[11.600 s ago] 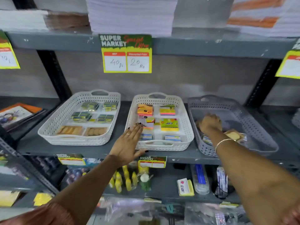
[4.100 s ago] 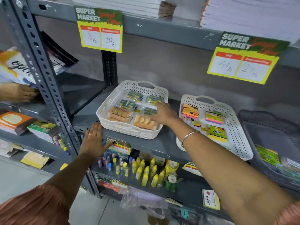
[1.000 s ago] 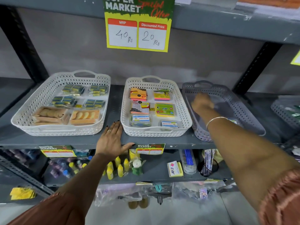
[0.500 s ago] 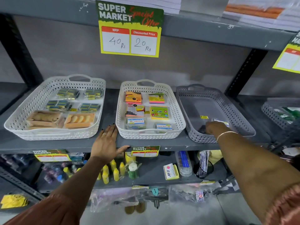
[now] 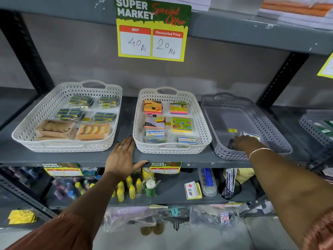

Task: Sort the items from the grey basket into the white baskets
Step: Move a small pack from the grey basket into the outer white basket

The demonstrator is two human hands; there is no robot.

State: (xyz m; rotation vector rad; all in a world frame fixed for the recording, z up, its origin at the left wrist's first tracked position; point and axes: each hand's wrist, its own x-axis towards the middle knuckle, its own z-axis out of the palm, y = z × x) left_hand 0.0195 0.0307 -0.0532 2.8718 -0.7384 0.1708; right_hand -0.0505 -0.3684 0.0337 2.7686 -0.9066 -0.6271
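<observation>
The grey basket (image 5: 252, 107) stands on the shelf at the right. In it lie a small clear labelled packet (image 5: 252, 136) and a yellow sticker (image 5: 232, 130). My right hand (image 5: 243, 143) is low inside its front part, touching the packet, with curled fingers hiding what is under them. The middle white basket (image 5: 204, 127) holds sticky-note pads and small clear boxes. The left white basket (image 5: 27, 130) holds blue-yellow packs and orange boxes. My left hand (image 5: 122, 157) lies flat and empty on the shelf edge between the white baskets.
A yellow price sign (image 5: 152, 31) hangs from the shelf above. Another grey basket (image 5: 313, 127) sits at the far right. The lower shelf carries yellow bottles (image 5: 126, 190), a mesh cup (image 5: 229, 188) and packets. Dark uprights (image 5: 282, 78) frame the bay.
In the last second my right hand moved from the back left of the grey basket to its front, by the packet. My left hand has stayed on the shelf edge.
</observation>
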